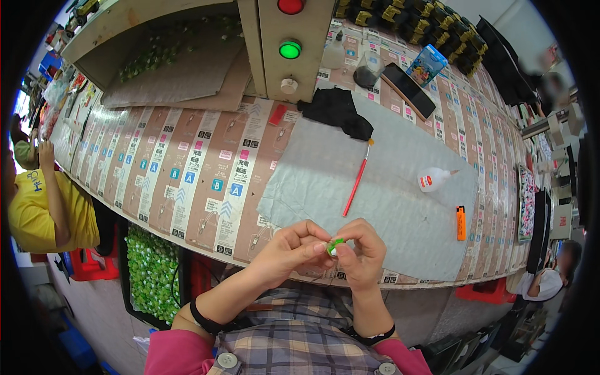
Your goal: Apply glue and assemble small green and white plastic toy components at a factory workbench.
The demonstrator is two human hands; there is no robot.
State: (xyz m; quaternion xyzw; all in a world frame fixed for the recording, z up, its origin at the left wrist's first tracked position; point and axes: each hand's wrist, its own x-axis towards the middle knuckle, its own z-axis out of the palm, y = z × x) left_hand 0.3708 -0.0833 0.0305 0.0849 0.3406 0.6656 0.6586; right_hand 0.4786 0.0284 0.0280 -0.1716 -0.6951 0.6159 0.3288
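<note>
My left hand and my right hand meet at the near edge of the workbench, above my lap. Together they pinch a small green and white part between thumbs and fingertips. Most of the part is hidden by my fingers. On the grey cloth mat just beyond my hands lie a red thin brush, a small white glue bottle on its side and an orange lighter.
A bin of several green parts sits below the bench at my left. A black cloth, a dark phone, a control box with a lit green lamp stand farther back. A person in yellow sits at the left, another person at the right.
</note>
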